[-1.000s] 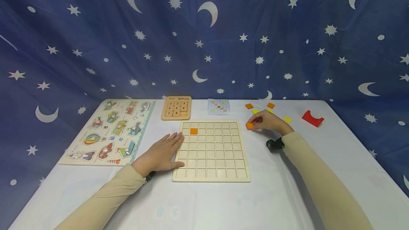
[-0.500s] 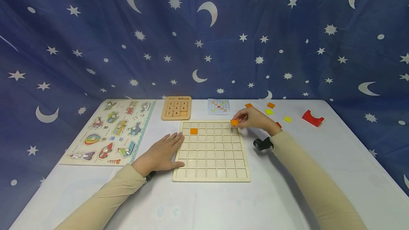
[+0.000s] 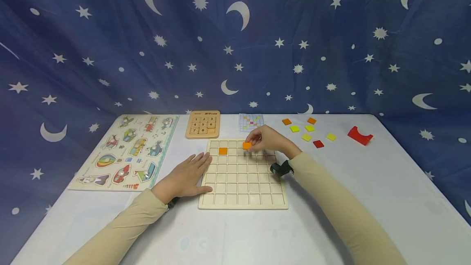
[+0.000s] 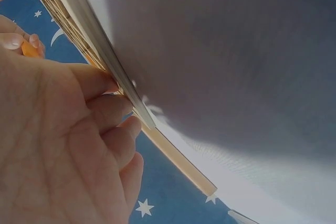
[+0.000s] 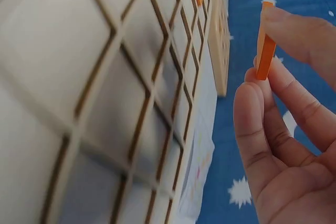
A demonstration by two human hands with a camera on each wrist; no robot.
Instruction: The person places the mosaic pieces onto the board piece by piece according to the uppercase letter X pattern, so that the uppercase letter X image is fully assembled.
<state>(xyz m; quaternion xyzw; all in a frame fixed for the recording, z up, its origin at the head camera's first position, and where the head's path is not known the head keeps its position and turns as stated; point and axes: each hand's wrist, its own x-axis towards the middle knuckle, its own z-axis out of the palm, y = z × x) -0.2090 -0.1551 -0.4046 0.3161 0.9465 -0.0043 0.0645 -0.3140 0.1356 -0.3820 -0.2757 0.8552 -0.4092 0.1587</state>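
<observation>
My right hand (image 3: 268, 139) pinches an orange square tile (image 3: 247, 145) above the upper part of a wooden grid board (image 3: 243, 207). In the right wrist view the tile (image 5: 266, 45) is held between thumb and fingers, apart from the board. Another orange tile (image 3: 223, 151) lies in a cell near the board's upper left. The left hand (image 3: 187, 175) rests on the board's left edge with fingers spread; in the left wrist view its fingertips (image 4: 113, 111) touch that edge.
Loose yellow tiles (image 3: 294, 129), orange tiles (image 3: 311, 121) and a red tile (image 3: 318, 144) lie right of the board, before a red curved piece (image 3: 359, 136). Behind it are a pattern card (image 3: 252, 122) and a number puzzle (image 3: 203, 124). A picture puzzle (image 3: 126, 152) lies left.
My right hand has carried the orange tile leftward from beside the loose tiles to over the board. The left hand has stayed in place.
</observation>
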